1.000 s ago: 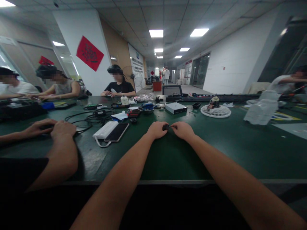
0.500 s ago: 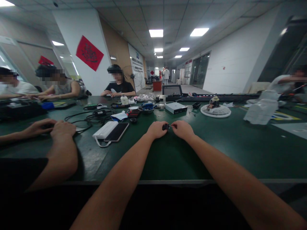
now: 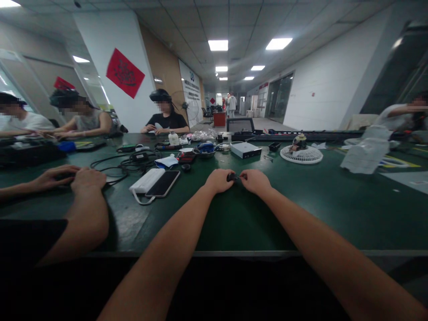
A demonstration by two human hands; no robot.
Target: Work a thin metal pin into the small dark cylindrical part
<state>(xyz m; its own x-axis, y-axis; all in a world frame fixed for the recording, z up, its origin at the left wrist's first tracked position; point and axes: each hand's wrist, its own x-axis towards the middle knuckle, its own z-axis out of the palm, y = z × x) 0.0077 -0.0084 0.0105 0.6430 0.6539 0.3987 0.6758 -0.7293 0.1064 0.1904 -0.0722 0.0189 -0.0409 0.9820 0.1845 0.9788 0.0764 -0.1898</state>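
Observation:
A small black part sits between my two hands, just above the green table top, and its exact shape is mostly hidden by my fingers. My left hand pinches it from the left and my right hand holds it from the right, with the fingertips curled in. A thin pin or wire seems to stick out of it toward my right hand, though it is too small to be sure. To the left of my left hand lie a black smartphone and a white power bank.
A neighbouring person's two hands rest on the table at left, near a tangle of black cables. Ahead stand a white mini PC box and a white fan guard. A plastic bag lies at right.
My hands and the black part stay almost where they were. The view has shifted only slightly.

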